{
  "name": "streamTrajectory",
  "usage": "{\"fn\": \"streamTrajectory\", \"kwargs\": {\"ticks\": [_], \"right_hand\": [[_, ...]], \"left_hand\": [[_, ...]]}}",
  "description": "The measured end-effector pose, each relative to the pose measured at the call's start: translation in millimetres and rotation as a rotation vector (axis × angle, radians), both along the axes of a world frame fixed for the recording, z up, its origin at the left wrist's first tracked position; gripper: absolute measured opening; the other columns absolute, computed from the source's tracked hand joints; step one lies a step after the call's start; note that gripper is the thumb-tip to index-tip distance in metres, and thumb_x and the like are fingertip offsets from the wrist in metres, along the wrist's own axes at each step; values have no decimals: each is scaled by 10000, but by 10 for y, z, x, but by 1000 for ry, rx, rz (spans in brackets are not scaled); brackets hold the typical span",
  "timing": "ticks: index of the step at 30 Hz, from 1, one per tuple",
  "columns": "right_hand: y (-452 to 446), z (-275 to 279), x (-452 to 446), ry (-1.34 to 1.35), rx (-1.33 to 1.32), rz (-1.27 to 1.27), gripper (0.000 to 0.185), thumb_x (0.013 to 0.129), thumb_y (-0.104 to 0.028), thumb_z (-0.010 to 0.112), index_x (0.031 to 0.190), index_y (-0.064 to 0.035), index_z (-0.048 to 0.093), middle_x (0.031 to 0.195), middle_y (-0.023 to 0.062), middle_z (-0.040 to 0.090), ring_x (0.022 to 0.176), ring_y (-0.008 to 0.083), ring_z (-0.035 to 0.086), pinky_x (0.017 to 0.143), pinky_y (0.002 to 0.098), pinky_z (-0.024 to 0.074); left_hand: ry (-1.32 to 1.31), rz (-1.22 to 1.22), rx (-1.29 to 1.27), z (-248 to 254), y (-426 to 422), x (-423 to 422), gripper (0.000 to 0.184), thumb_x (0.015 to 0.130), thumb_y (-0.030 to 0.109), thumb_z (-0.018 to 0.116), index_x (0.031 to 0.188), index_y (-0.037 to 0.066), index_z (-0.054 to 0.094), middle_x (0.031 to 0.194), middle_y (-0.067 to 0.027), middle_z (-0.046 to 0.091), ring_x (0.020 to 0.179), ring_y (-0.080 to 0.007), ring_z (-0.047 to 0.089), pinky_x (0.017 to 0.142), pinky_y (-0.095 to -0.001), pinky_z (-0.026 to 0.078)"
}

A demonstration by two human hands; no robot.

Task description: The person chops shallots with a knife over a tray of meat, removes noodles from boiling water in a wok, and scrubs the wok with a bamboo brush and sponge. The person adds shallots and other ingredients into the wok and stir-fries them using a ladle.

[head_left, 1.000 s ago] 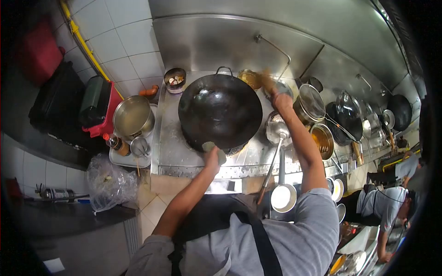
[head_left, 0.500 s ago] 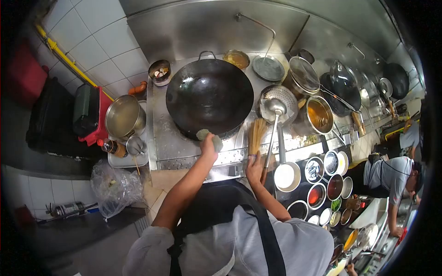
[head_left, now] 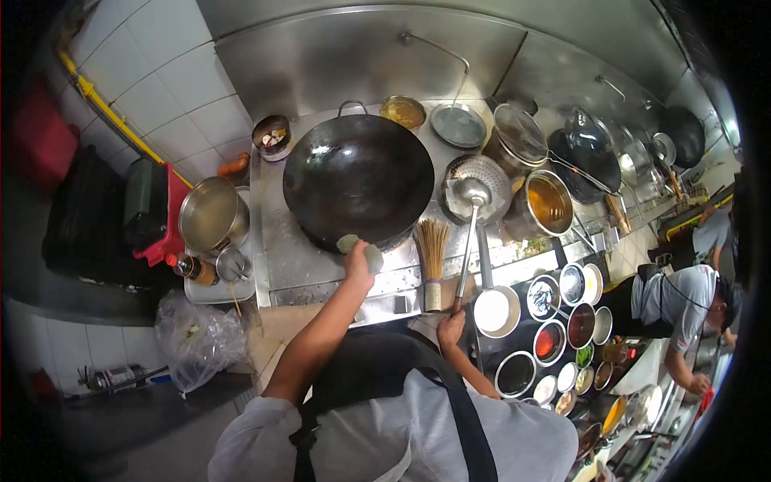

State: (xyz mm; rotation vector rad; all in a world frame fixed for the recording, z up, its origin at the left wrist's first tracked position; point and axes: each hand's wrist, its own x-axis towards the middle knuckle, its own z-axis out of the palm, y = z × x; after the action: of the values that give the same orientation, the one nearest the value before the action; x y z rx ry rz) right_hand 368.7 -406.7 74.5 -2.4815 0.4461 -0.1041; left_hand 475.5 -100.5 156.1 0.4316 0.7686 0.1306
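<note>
My left hand (head_left: 360, 261) is closed on a grey-green cloth (head_left: 371, 255) at the near rim of a large black wok (head_left: 358, 178). The wok looks bare inside. My right hand (head_left: 451, 328) grips the handle end of a metal ladle (head_left: 473, 191), whose bowl rests over a perforated strainer (head_left: 487, 170). Just left of that handle lies a bamboo brush (head_left: 433, 251), bristles pointing away from me, untouched.
A pot of oil (head_left: 549, 202) and a white-filled saucepan (head_left: 497, 311) stand to the right, beside several seasoning containers. At left are a steel pot (head_left: 214, 213), a sauce bottle (head_left: 197, 269) and a plastic bag (head_left: 199, 341). A co-worker (head_left: 683, 301) leans over the far right counter.
My right hand came back from the rear of the stove with the brush, laid it down and took hold of the ladle handle. The view has shifted slightly.
</note>
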Motion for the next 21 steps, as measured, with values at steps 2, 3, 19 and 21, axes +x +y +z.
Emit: {"fn": "streamTrajectory", "kwargs": {"ticks": [2,3,19,21], "right_hand": [[45,380,125,121,35,-40,405,877,-229,563,1186,22,487,1014,311,585,1006,460,576,878,531,440],[91,604,176,246,71,-74,363,870,-232,572,1118,30,530,909,305,615,934,458,608,836,523,456],[589,2468,1286,-40,1013,251,554,882,-50,520,1396,-39,314,628,-1,431,386,95,415,321,255,342],[690,2581,1655,-77,1055,352,551,888,-60,524,1406,-63,336,629,-5,443,382,95,416,328,247,355]], "left_hand": [[-3,-78,-41,144,94,-77,260,779,191,665,1013,107,586,892,-40,594,808,-201,612,672,-383,528],[-1,-150,-82,231,140,-134,274,800,212,675,1040,111,590,911,-34,601,840,-201,613,693,-384,531],[1004,-553,1538,-134,754,-2221,625,763,342,703,1226,-28,503,1192,-253,537,1146,-430,493,950,-525,416],[1003,-549,1506,-165,758,-2231,617,760,332,703,1216,-32,503,1192,-248,535,1149,-434,484,948,-528,413]]}}
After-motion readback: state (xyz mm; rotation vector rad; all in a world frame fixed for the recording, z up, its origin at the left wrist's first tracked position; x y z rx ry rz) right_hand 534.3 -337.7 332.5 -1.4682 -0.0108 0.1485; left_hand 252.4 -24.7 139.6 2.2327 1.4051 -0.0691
